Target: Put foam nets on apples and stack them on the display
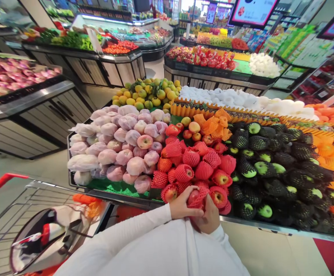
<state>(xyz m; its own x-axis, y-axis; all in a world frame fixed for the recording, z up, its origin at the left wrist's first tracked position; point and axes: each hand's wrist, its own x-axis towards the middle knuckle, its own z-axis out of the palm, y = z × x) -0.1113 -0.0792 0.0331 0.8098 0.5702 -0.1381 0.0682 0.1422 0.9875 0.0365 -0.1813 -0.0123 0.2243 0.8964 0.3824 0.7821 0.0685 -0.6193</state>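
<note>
While both forearms in white sleeves [149, 220] reach forward over the near edge of a produce stand [118, 196], the person's two hands meet around one red apple [196, 198] in a pink foam net. The left hand [182, 206] curls about it from the left, thumb along the near side and fingers over the top; the right hand [211, 218] presses against it from the right. The grip of both hands is thus closed on the apple, which sits between them at the front of the stand, close to the netted red apples [184, 173] heaped just beyond. A patch of red also shows below the hands, too hidden to identify.

Left of that heap lie pale pink fruits [132, 137] in clear wrapping, several layers deep, above a strip of green liner [116, 188]. To the right, green fruits in black nets [261, 167] fill a broad section. Behind the red apples are some orange foam nets [213, 126], and at the far left corner a mound of yellow-green fruits [144, 93]. At the lower left stands a wire shopping cart [4, 184] with a red handle, carrying a light-coloured bag [65, 214].
</note>
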